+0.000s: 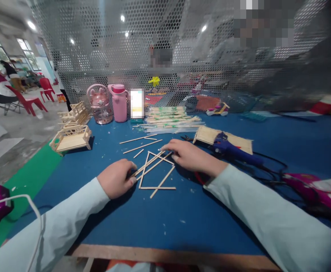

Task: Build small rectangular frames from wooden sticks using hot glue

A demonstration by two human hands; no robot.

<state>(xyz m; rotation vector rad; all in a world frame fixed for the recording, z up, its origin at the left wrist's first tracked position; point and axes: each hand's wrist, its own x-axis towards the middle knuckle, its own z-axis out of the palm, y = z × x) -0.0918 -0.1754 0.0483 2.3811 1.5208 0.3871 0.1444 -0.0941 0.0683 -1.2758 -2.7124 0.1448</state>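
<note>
Several thin wooden sticks [157, 187] lie in a crossed, angular arrangement on the blue tabletop. My left hand [115, 179] is closed, its thumb and fingers pinching the lower left ends of the long slanting sticks [151, 167]. At the upper right ends of those same sticks, my right hand [186, 155] curls its fingers and grips them near the tips. Beyond the hands lie a few loose sticks [142, 146] and a short piece [138, 153]. The exact contact under the fingers is partly hidden.
Small wooden furniture models [71, 139] stand at left. Behind are a clear bottle [101, 109], a pink bottle [120, 105] and bundled sticks [168, 119]. A blue-handled tool [224, 147] with cables lies across a wooden panel [243, 143] at right. Perforated metal mesh [97, 41] rises behind.
</note>
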